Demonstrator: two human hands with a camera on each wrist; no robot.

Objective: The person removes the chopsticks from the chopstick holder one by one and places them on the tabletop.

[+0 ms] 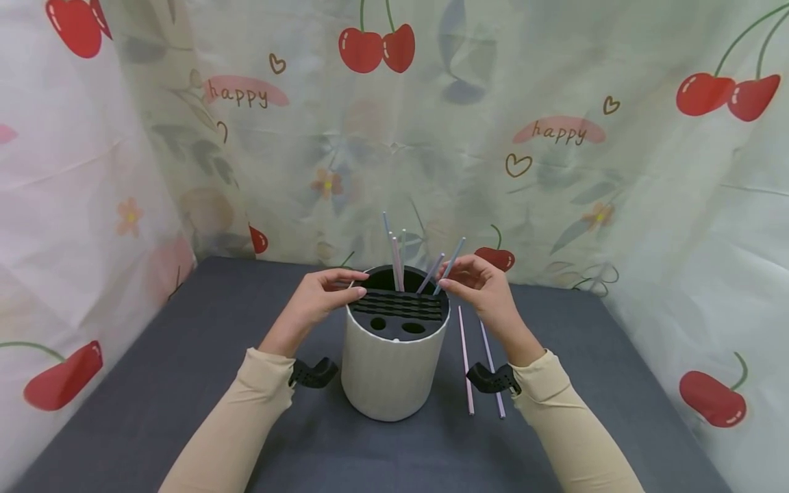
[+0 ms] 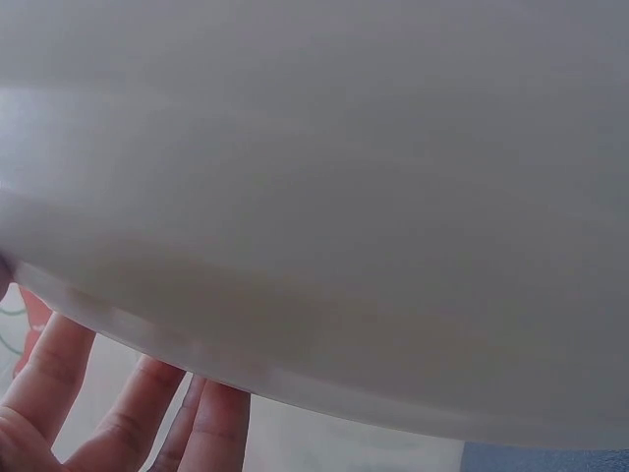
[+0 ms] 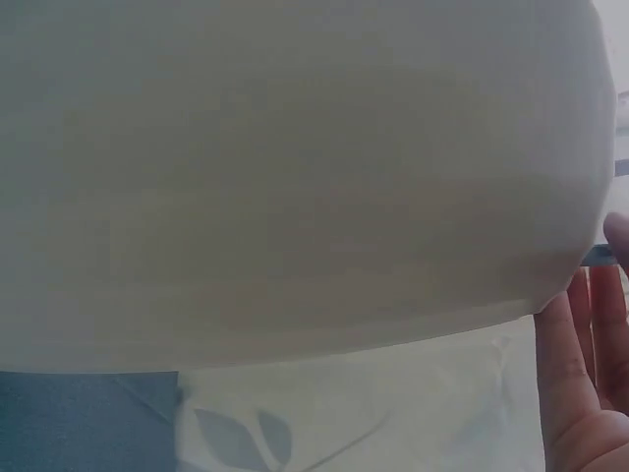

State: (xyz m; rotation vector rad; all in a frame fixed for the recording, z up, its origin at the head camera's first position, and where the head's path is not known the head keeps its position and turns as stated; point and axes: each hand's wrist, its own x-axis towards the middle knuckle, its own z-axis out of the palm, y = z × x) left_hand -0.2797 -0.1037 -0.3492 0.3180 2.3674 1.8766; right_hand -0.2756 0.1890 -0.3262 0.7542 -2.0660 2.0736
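Item: one off-white, round, upright holder (image 1: 391, 380), standing on a dark grey cloth-covered table (image 1: 345, 459) between my hands. Fitted with a black insert (image 1: 395, 331): wavy slots across the middle, two oval holes in front, an open compartment behind. My left hand (image 1: 316, 296): at the holder's left rim, fingers extended and relaxed, thumb a little apart from them. My right hand (image 1: 487, 287): at the right rear rim, pinching a thin blue stick (image 1: 455, 255) between thumb and fingers, the stick tilted, its lower end in the rear compartment. Just beside it, leaning in the same compartment: one thin purple stick (image 1: 431, 274). Also there, nearly upright: a close cluster of thin sticks, among them pink (image 1: 397, 263), blue (image 1: 386, 222) and pale green (image 1: 403, 239). On the table, right of the holder, lying apart: one long pink stick (image 1: 465, 359), one long lavender stick (image 1: 489, 355). Backdrop: pale curtain (image 1: 394, 123) printed with red cherries.
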